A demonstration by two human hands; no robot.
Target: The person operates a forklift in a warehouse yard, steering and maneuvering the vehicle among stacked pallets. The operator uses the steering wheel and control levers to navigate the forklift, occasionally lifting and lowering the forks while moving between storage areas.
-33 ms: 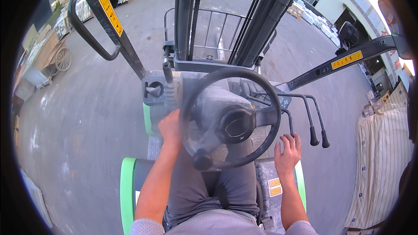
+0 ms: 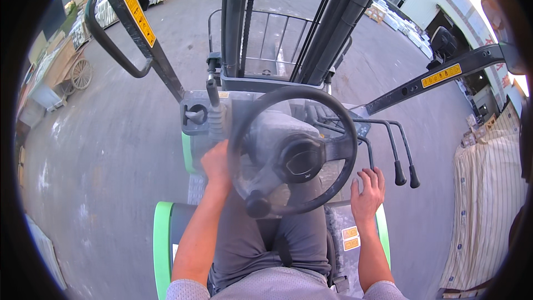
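Note:
I sit at a forklift's controls, with the black steering wheel (image 2: 350,175) in front of me. My left hand (image 2: 215,162) is curled closed at the wheel's left rim, below a lever with a ribbed boot (image 2: 217,119). Its fingertips are hidden, so whatever it grips does not show. The wheel's spinner knob (image 2: 257,204) has no hand on it. On the right, the fingers of my right hand (image 2: 366,197) are bent round the end of the nearest control lever (image 2: 370,153), covering its knob. Two more levers with black knobs (image 2: 400,173) stand just beyond, untouched.
Ahead rise the mast (image 2: 236,28) and the load guard (image 2: 280,36). Dark cab posts (image 2: 158,58) flank me. A wooden cart (image 2: 55,78) stands at the left, covered striped stacks (image 2: 486,205) at the right. Stacked slabs (image 2: 397,25) line the building at the far right.

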